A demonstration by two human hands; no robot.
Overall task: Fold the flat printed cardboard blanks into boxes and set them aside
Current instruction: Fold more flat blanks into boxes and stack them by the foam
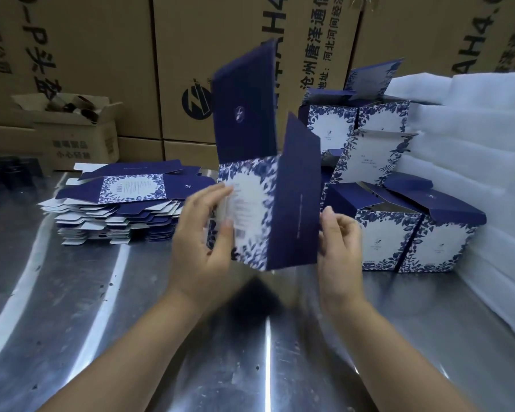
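A half-folded box [259, 209] is held upright just above the steel bench [131, 307], its flaps standing open. The left hand [202, 242] has its grip apart, fingers nearly straight against the flowered face. The right hand [339, 248] has its grip clamped on the navy side's edge. A stack of flat blanks [125, 209] lies to the left, finished boxes [399, 242] to the right.
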